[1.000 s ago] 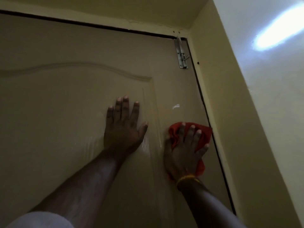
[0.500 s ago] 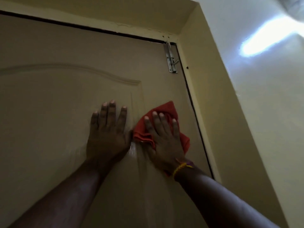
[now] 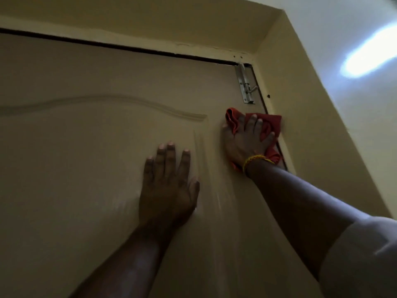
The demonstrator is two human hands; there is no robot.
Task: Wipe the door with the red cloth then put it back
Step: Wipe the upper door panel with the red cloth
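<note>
The door (image 3: 90, 168) is a smooth beige panel with a faint sheen, a raised curved moulding arching across its upper part and shallow vertical grooves running down near the middle. The cloth (image 3: 271, 123) is red, soft and crumpled into folds, pressed flat against the door's upper right corner, just below a metal bolt (image 3: 245, 87) and touching the dark gap at the door's edge. The right hand (image 3: 247, 145) lies on the cloth with fingers spread and extended, palm pushing it to the surface rather than gripping it; a yellow thread band (image 3: 256, 159) circles the wrist, and a pale sleeve (image 3: 361, 259) covers the upper arm. The left hand (image 3: 169, 190) rests bare on the door, flat, fingers straight and close together, holding nothing. A yellowish frame (image 3: 300, 125) borders the door on the right, with a white wall (image 3: 365, 104) beyond carrying a bright patch of light.
</note>
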